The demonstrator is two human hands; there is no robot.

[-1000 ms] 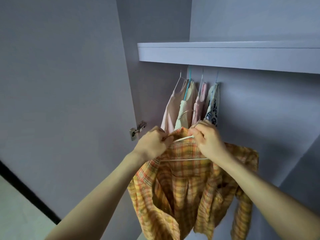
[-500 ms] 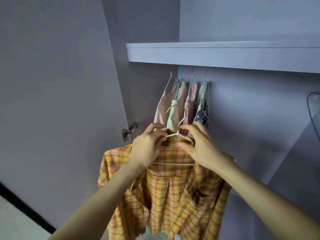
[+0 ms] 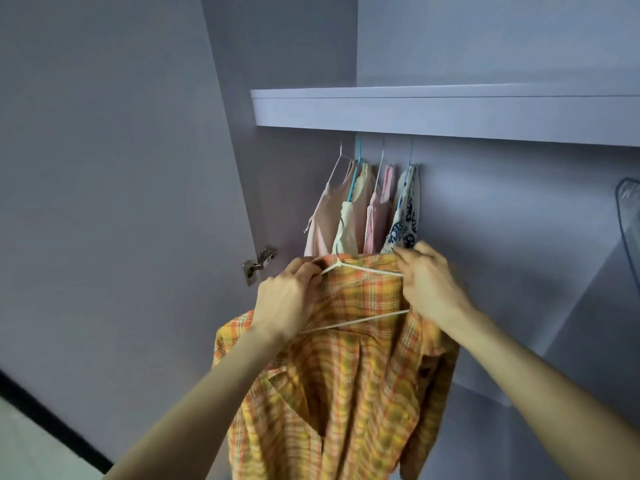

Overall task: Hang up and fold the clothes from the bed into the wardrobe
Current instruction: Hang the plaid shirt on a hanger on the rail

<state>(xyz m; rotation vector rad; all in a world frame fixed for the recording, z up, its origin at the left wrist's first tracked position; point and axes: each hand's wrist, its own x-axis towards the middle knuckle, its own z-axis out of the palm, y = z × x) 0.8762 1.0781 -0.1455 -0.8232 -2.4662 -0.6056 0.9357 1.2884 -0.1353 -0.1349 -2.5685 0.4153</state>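
Wardrobe (image 3: 121,202) filled the view, its shelf (image 3: 450,116) well above both hands. Under the shelf, straight up and beyond the hands, four hung garments (image 3: 363,209) sat bunched together on their hooks; rail itself hidden behind the shelf edge. Door hinge (image 3: 259,265) just left of the left hand.

Plaid shirt (image 3: 346,393) hung below and between the hands, draped over a white wire hanger (image 3: 363,270), body and sleeves trailing down toward the camera. Right shoulder looked bunched, so probably not seated squarely yet.

Left hand (image 3: 287,303) pinched the collar and the hanger's left arm. Right hand (image 3: 429,285) gripped fabric and the hanger's right arm. Both clamped, hands apart with the hanger neck between them.

Key relation: hanger's long axis ran left-right between the hands, roughly across the line of the hung garments. Hook poked up near the neck, closer to the left hand, just in front of the cream garment; hard to make out its exact direction. Free rail space lay up and to the right of the right hand. My read: next move needs a lift up and forward, likely toward the right of the blue-patterned piece.
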